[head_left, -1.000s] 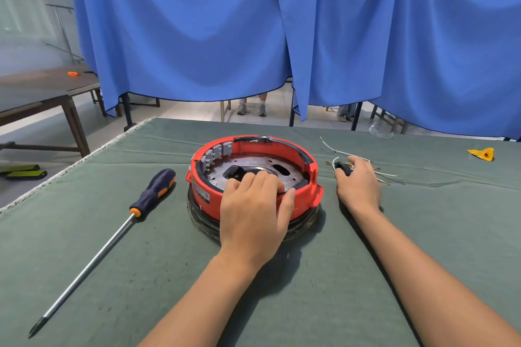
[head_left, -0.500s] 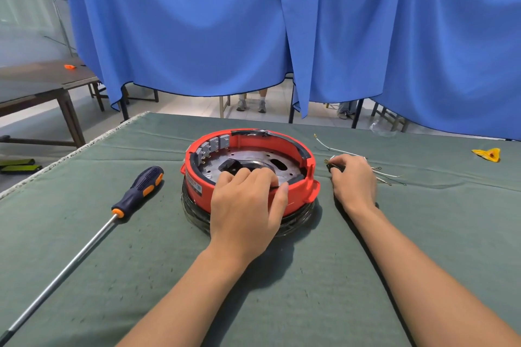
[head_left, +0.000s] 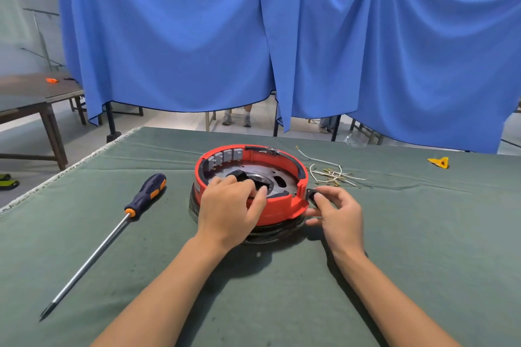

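Green cloth covers the counter [head_left: 408, 256], and we read it from left to right. Well to the left of our left grip [head_left: 228, 205] lies a screwdriver [head_left: 104, 244]. Its dark handle with orange patches points away from us, and its long steel shaft slants back toward the near left edge.

Our left grip reaches over the near rim of the red housing [head_left: 282, 207], a round open shell directly under and beyond this grip. The fingers and thumb curl inward and pinch a black fitting [head_left: 242, 176] that sits at the middle of the metal plate [head_left: 267, 170] inside the shell. Beyond the knuckles, a row of grey blocks [head_left: 225, 156] lines the far left inner wall. Below the shell, between our two wrists, loops of black cable [head_left: 270, 235] show under its lower edge.

Our right grip [head_left: 338, 214] hovers just right of the housing. Its thumb and forefinger are pressed on a small black piece [head_left: 311, 195], held beside the shell's right-hand lug; we cannot tell whether the two touch. The other fingers are loosely bent beneath.

Beyond this grip, near but apart, lies a tangle of pale wires [head_left: 329, 173] with brass-coloured ends. Farther right, well clear of it, a yellow piece [head_left: 438, 162] rests on the cloth. A blue curtain [head_left: 169, 36] hangs behind everything.
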`<state>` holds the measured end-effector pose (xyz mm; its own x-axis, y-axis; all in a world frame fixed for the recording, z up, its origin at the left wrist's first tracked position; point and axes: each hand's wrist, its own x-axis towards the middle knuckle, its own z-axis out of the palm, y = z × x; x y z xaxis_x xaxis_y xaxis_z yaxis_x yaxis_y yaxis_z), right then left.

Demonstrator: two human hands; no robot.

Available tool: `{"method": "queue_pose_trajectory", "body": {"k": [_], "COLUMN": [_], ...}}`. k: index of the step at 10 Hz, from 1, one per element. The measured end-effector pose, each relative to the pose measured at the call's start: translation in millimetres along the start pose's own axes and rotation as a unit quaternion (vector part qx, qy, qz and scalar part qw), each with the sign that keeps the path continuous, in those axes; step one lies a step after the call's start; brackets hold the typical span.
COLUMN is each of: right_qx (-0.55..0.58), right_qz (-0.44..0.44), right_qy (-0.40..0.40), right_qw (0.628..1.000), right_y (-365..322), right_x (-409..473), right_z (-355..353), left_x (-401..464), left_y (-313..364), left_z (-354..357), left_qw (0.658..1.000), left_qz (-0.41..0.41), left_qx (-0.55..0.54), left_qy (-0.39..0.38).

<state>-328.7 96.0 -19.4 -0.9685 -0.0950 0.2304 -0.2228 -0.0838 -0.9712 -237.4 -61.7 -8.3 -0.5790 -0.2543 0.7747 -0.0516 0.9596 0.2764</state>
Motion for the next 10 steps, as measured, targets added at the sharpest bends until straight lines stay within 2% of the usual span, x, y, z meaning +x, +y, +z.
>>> {"method": "queue_pose_trajectory", "body": {"k": [2,3,5,6,7,8,10], "right_qx": [0.111,0.165,0.185,0.118,-0.048,-0.161,-0.133], "right_qz": [0.041,0.073,0.059,0.023,-0.089,-0.182,-0.184], "right_qy": [-0.064,-0.074,-0.092,-0.089,-0.058,-0.032,-0.039], "right_qw": [0.991,0.981,0.977,0.989,0.993,0.97,0.973], "right_y": [-20.3,-27.5,-30.8,-28.4,-22.0,-19.1,-20.7], "right_x": [-19.8,-19.7,-18.3,-20.2,-22.7,-24.9,-24.8], "right_z": [-1.6,-1.1,0.0,1.2,-1.2,-2.3,-0.5], "left_x": [-9.0,-14.1,-18.6,-18.3,-18.2,-18.1,-18.6], "left_y": [8.5,18.3,24.1,24.5,25.1,26.0,27.6], "left_z": [-7.2,-9.1,-8.5,-8.3,-7.6,-7.7,-9.8], "left_qw": [0.999,0.999,0.998,0.998,0.998,0.998,0.997], "left_qz": [0.036,0.045,0.025,0.017,0.009,0.003,-0.006], "left_qx": [0.026,0.001,0.008,0.003,0.004,0.003,0.002], "left_qy": [0.026,0.008,-0.053,-0.055,-0.057,-0.061,-0.072]}}
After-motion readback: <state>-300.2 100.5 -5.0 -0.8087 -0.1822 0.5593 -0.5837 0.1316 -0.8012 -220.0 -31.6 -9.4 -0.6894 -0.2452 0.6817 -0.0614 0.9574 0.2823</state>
